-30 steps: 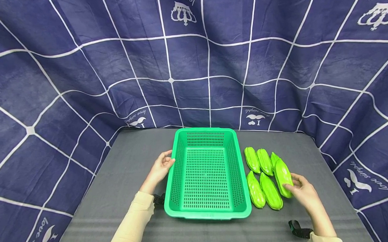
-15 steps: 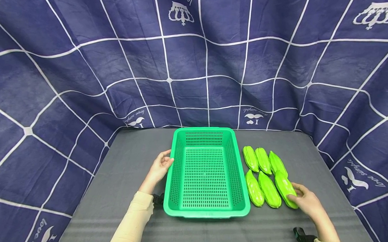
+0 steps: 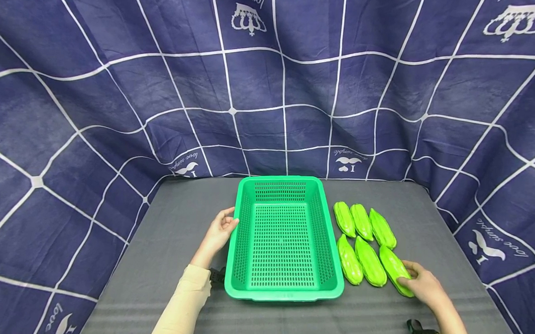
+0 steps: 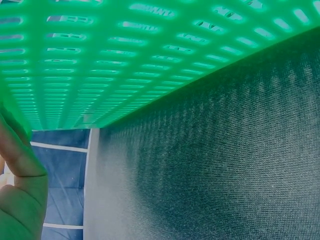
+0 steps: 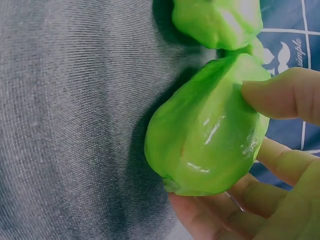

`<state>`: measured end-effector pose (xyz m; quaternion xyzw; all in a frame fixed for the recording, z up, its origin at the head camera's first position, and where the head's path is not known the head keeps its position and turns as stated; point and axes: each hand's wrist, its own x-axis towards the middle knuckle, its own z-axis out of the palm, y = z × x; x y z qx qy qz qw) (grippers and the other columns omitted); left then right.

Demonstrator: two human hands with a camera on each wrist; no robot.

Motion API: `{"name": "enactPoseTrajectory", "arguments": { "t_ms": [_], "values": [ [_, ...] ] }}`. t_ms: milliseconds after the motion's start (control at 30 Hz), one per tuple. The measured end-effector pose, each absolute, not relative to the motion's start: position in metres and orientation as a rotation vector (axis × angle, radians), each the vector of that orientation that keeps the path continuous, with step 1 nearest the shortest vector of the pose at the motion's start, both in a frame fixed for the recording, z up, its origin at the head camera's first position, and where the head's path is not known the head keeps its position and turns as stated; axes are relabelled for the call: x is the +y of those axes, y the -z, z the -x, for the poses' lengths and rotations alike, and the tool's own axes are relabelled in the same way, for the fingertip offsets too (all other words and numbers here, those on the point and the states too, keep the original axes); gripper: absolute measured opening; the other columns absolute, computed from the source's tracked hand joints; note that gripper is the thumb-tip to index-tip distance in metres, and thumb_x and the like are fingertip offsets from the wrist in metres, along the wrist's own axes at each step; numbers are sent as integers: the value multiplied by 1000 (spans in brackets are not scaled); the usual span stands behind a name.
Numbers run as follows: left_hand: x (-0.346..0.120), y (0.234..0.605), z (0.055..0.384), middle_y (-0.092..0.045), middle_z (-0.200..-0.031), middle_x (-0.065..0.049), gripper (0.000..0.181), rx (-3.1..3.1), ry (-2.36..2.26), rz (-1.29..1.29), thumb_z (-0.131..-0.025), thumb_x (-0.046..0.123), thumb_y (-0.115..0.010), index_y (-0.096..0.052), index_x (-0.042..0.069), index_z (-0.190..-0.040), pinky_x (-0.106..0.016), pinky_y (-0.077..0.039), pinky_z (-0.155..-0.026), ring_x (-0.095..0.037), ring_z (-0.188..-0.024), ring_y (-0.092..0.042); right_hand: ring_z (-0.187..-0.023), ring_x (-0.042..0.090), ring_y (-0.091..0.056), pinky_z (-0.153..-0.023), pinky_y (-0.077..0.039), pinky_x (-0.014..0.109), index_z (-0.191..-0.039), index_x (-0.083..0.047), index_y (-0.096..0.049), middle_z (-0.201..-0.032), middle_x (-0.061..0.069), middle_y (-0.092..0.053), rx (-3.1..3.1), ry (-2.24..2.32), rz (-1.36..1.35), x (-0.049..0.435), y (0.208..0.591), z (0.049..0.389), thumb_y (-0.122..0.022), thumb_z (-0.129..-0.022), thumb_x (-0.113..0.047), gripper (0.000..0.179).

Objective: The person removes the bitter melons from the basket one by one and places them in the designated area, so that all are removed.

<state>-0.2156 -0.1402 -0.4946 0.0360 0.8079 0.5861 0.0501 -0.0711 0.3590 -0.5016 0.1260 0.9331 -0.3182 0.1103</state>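
A green plastic basket (image 3: 281, 295) with slotted walls and floor stands on the grey cloth. My left hand (image 3: 220, 232) holds its left rim, thumb tip at the edge and the fingers on the outer side; the left wrist view shows the outer wall (image 4: 115, 65) close up. My right hand (image 3: 424, 284) grips a glossy green ribbed gourd (image 5: 210, 135) with a pointed far end, thumb on one side and fingers on the other. This gourd lies tilted at the right end of the near row, low on the cloth.
Several similar gourds lie in two rows right of the basket, such as one gourd (image 3: 371, 263) beside the held one and another gourd (image 3: 383, 229) behind it. A dark blue curtain (image 3: 305, 129) with white lines hangs behind the grey-covered table (image 3: 179, 243).
My right hand has carried its gourd down toward me and slightly right, from over the far row to the end of the near row. My left hand stays on the basket rim.
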Motion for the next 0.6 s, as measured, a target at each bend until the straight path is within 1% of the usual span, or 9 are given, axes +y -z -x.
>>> {"name": "enactPoseTrajectory", "arguments": {
  "t_ms": [100,233,333,533,600],
  "values": [
    [-141,503,218,-61,-98,-14,52,2483,-1780,-101,-101,12,-56,-38,-4,-147,-23,-40,-63,-7,-68,-48,-112,55,-53,-88,-45,57,-134,20,-40,-125,41,-53,2723,934,-375,358,503,72,-64,-89,-18,64],
    [-141,503,218,-60,-97,-12,51,2493,-1785,-97,-101,12,-57,-40,-1,-147,-23,-40,-63,-8,-68,-49,-114,56,-51,-88,-45,58,-135,20,-38,-127,41,-51,2703,922,-401,357,503,74,-63,-90,-19,65],
    [-141,502,218,-60,-96,-13,51,2493,-1784,-99,-100,11,-57,-39,-1,-147,-23,-40,-63,-9,-68,-48,-114,56,-51,-89,-45,58,-136,20,-38,-127,41,-50,2692,911,-412,357,503,75,-62,-90,-20,66],
    [-141,499,217,-59,-95,-10,50,2496,-1759,-106,-101,12,-56,-40,1,-147,-24,-40,-64,-11,-68,-47,-120,58,-46,-94,-42,61,-139,22,-31,-131,42,-48,2683,927,-411,356,503,75,-64,-90,-25,75],
    [-140,494,214,-60,-96,-12,49,2502,-1748,-111,-101,11,-56,-40,-1,-146,-24,-40,-64,-11,-70,-48,-121,58,-46,-95,-42,62,-138,22,-31,-131,41,-48,2704,928,-399,356,503,76,-65,-91,-26,77]
  ]
}}
